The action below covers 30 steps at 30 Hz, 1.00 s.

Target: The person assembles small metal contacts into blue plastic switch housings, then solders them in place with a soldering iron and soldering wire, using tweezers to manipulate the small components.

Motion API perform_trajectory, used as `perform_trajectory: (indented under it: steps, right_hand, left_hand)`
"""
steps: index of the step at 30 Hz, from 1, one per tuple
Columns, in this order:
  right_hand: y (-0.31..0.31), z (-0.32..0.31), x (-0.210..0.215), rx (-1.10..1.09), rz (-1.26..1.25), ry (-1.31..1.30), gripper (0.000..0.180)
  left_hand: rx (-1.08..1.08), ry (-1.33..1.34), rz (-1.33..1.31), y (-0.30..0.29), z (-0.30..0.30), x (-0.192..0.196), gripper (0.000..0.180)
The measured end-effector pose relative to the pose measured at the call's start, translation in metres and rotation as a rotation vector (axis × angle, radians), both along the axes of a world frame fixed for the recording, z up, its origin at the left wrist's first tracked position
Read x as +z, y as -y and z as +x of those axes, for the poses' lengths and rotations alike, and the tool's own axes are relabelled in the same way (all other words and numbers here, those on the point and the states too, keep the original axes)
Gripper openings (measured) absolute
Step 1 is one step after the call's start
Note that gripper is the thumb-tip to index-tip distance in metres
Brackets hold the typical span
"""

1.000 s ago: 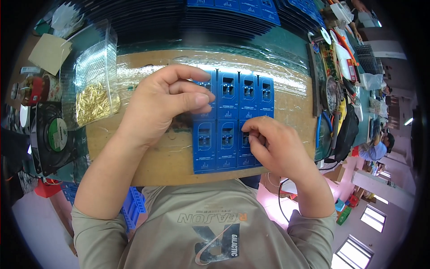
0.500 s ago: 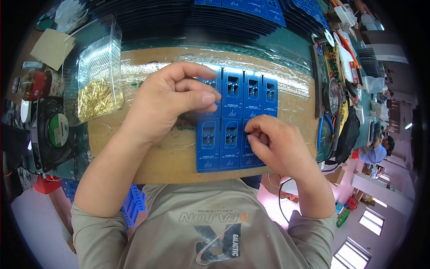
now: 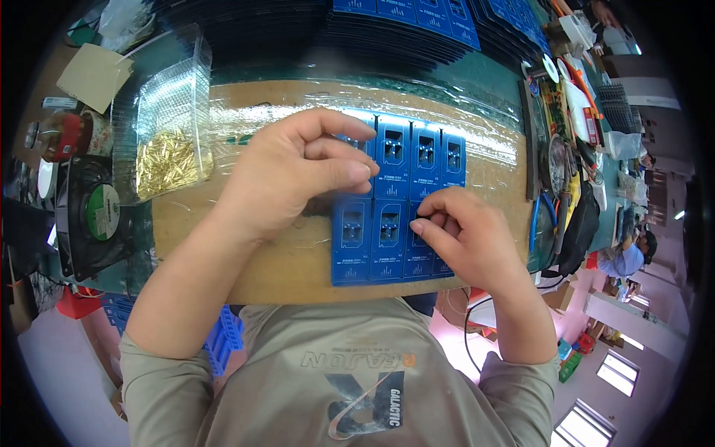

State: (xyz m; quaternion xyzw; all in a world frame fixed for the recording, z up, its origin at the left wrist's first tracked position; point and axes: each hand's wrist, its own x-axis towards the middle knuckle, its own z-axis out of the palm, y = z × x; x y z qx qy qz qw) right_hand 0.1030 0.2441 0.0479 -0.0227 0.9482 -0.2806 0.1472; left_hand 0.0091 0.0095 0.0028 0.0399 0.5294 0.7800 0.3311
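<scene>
On the counter (image 3: 298, 268) lay the blue circuit panel (image 3: 389, 257); our left hand (image 3: 294, 167), loosely curled, had edged slightly rightward, while our right hand (image 3: 465, 227), pinched, stayed at one lower-row cell (image 3: 417, 253), suggesting unfinished work. What either gripped, we couldn't tell.

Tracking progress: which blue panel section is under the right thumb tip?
Near row, third section from left: only it lies under the thumb tip of the right hand.

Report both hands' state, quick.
Left hand: curled over the blue circuit board panel; open or closed cannot be told.
Right hand: curled over it too; grip cannot be told.
</scene>
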Motion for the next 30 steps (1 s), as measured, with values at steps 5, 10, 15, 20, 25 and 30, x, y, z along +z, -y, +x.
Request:
perform_trajectory:
  steps: [5, 10, 15, 20, 25, 30]
  right_hand:
    - [0.024, -0.008, 0.005, -0.055, -0.218, -0.240, 0.019]
    - [0.041, -0.022, -0.006, -0.028, -0.249, -0.418, 0.016]
    - [0.043, -0.027, -0.010, -0.083, -0.316, -0.337, 0.012]
    - [0.041, -0.028, -0.014, -0.149, -0.499, -0.201, 0.011]
    - [0.038, -0.030, -0.013, -0.119, -0.435, -0.233, 0.010]
    - [0.023, -0.021, -0.019, -0.222, -0.509, -0.236, 0.008]
  left_hand:
    - [-0.030, -0.002, -0.001, 0.000, 0.003, -0.002, 0.039]
    - [-0.041, 0.024, 0.015, 0.000, 0.002, 0.001, 0.038]
    - [-0.045, 0.037, 0.019, 0.001, 0.002, 0.001, 0.037]
    - [-0.074, 0.015, 0.009, 0.001, 0.002, 0.001, 0.037]
    - [-0.073, -0.015, -0.029, 0.000, 0.003, 0.001, 0.037]
    - [-0.030, -0.002, -0.019, -0.001, 0.003, 0.002, 0.033]
